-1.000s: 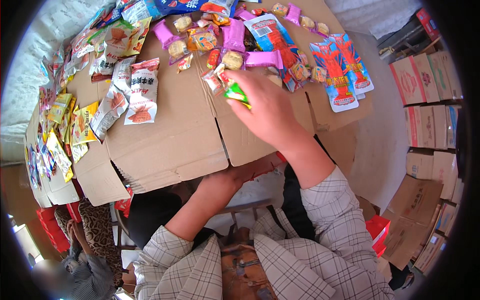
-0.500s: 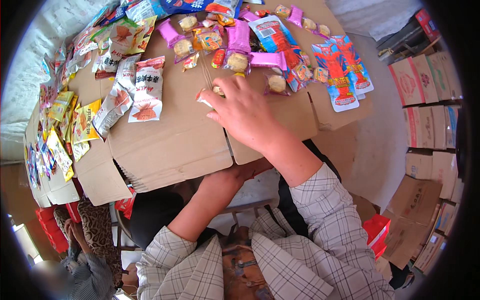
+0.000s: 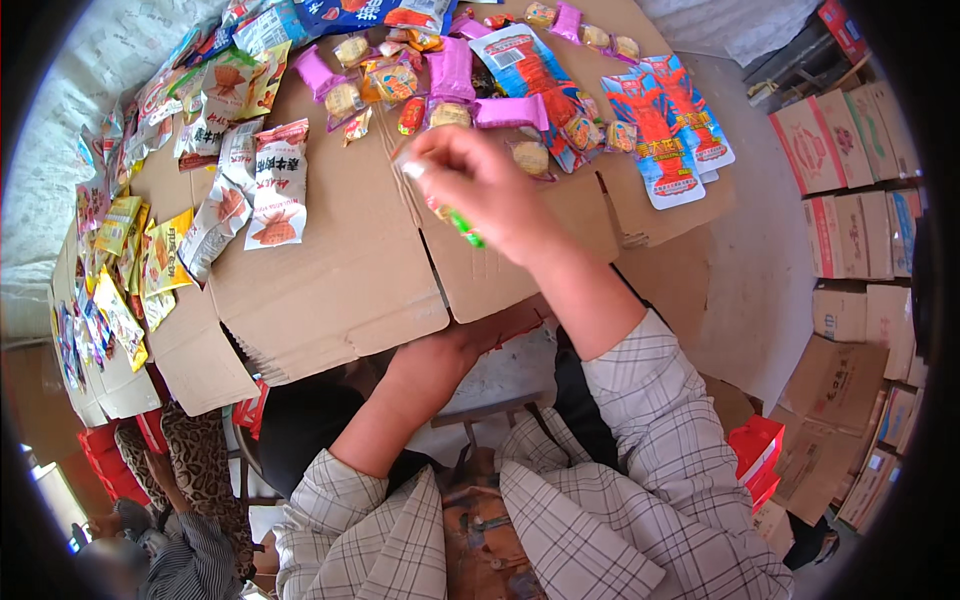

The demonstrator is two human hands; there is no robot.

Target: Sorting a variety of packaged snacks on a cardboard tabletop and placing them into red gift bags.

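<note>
My right hand (image 3: 475, 185) is raised a little over the cardboard, its fingers curled round small wrapped candies. A pale wrapper end (image 3: 408, 165) sticks out between thumb and fingertips, and a green-wrapped candy (image 3: 466, 230) shows below the palm. My left hand (image 3: 455, 345) reaches beneath the front edge of the cardboard (image 3: 340, 265), and its fingers are hidden there. Just beyond my right hand lie round biscuits in clear wrappers (image 3: 450, 113), purple-wrapped snacks (image 3: 510, 112) and a small red packet (image 3: 411, 115).
Blue-and-red packets (image 3: 655, 140) lie at the right. White-and-red snack bags (image 3: 278, 190) and yellow packets (image 3: 165, 250) spread over the left side. Stacked cartons (image 3: 850, 235) stand at the far right. Another person (image 3: 185, 550) sits at the lower left.
My right hand has lifted and turned, and the green-wrapped candy now shows below its palm. The tabletop things have shifted slightly left in view. My left hand remains under the edge.
</note>
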